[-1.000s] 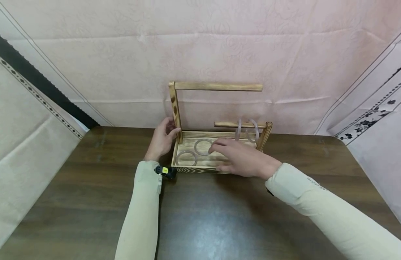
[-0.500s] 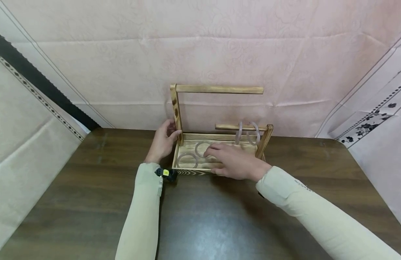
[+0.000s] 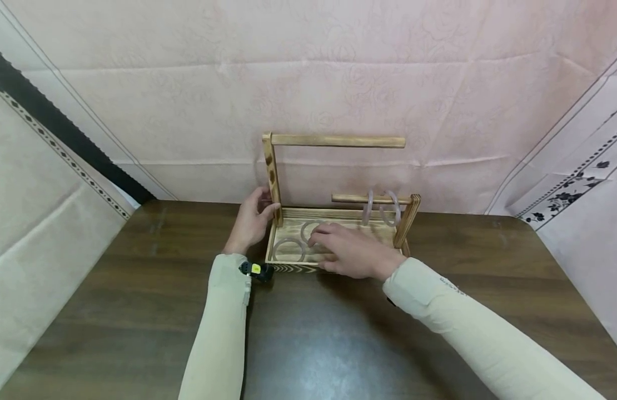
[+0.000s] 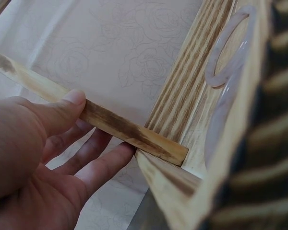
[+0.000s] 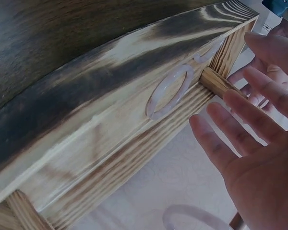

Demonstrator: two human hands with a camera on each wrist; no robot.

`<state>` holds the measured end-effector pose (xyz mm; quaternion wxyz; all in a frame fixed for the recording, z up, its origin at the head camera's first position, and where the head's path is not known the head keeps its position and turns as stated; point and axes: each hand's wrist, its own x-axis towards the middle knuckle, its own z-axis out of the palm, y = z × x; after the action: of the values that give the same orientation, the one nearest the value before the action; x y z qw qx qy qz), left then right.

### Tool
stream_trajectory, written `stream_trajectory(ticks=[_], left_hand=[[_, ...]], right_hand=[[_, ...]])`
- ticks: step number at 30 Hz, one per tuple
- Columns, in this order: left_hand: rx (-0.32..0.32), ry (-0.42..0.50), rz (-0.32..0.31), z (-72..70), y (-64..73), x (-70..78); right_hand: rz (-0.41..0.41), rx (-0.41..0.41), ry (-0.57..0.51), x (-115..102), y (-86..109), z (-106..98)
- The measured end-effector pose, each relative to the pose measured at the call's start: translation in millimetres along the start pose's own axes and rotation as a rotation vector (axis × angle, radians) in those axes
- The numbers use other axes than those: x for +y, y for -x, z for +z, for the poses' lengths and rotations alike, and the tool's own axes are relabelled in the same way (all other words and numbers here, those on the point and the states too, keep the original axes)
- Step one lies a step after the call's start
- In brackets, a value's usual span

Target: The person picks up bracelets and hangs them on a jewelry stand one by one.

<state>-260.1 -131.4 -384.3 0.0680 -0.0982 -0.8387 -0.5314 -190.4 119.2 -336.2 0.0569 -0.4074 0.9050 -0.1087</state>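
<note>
A wooden jewellery rack (image 3: 338, 141) stands on the table, with a shallow tray (image 3: 293, 268) as its base. My left hand (image 3: 250, 219) grips the rack's tall left post (image 4: 110, 120), thumb on one face and fingers behind. Two pale translucent bangles lie in the tray: the front-left bangle (image 3: 288, 239) and another bangle (image 5: 153, 96), partly hidden in the head view. Over the tray, my right hand (image 3: 351, 250) has its fingers apart and holds nothing in the right wrist view. Two more bangles (image 3: 369, 205) hang on the rack's lower bar (image 3: 346, 198).
The lower bar joins a short slanted post (image 3: 408, 219) at the tray's right end. Behind the rack hangs a pale pink patterned cloth (image 3: 338, 100). The brown wooden table (image 3: 138, 305) extends in front and to both sides.
My right hand has moved left over the tray, closer to the lying bangles. My left hand keeps its grip on the post. The view has shifted slightly.
</note>
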Motion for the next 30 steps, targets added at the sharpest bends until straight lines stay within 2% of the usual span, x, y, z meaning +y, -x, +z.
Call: stream_trajectory(ticks=[4,11,15,22,30], left_hand=[[-0.005,-0.008,0.007,0.7,0.8,-1.2],[-0.009,0.005,-0.001,3.7,2.0,-2.3],[-0.018,0.005,-0.001,6.0,2.4,-2.0],[-0.007,-0.012,0.005,3.1,1.9,-1.4],[-0.001,-0.029,0.004,-1.1,1.3,-0.7]], right_hand=[[-0.019,0.003,-0.023,0.6,-4.8,4.7],[0.011,-0.016,-0.059,2.2,-10.5,11.0],[0.002,-0.003,-0.057,3.8,-12.6,12.4],[-0.034,0.028,-0.070,5.6,-21.0,11.0],[-0.012,0.006,-0.091,7.4,-30.2,8.8]])
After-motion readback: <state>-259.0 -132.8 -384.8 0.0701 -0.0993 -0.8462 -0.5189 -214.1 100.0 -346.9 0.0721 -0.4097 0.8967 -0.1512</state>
